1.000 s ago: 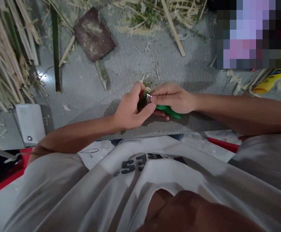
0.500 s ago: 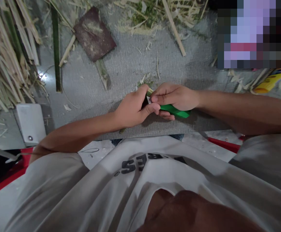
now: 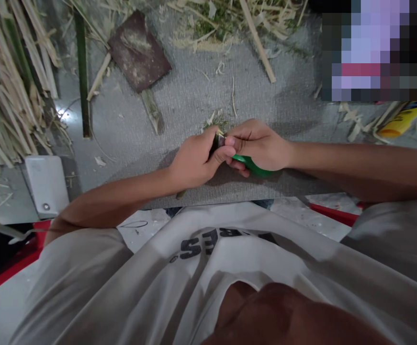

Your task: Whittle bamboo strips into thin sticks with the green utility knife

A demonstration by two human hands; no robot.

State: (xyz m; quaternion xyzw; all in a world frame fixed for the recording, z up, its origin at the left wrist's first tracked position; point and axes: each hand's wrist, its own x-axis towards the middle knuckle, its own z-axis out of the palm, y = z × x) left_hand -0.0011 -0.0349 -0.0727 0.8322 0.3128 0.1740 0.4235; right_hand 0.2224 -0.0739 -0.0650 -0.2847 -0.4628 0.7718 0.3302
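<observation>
Close to the table's near edge, my two hands meet. My left hand is closed around a bamboo strip, whose dark end pokes out below the palm while a pale cut tip shows near the thumb. In my right hand is a green-handled utility knife, gripped with its blade against the strip by the left thumb. Fingers cover most of the blade and much of the strip. Fine green shavings lie just beyond the fingertips.
Bamboo strips pile up at left, beside a white phone-like device. A brown square piece lies further back, with shavings at the far side. A yellow tube rests at right.
The utility knife has tilted and shifted slightly left with my right hand, its blade turning against the bamboo strip. My left hand stays almost in place.
</observation>
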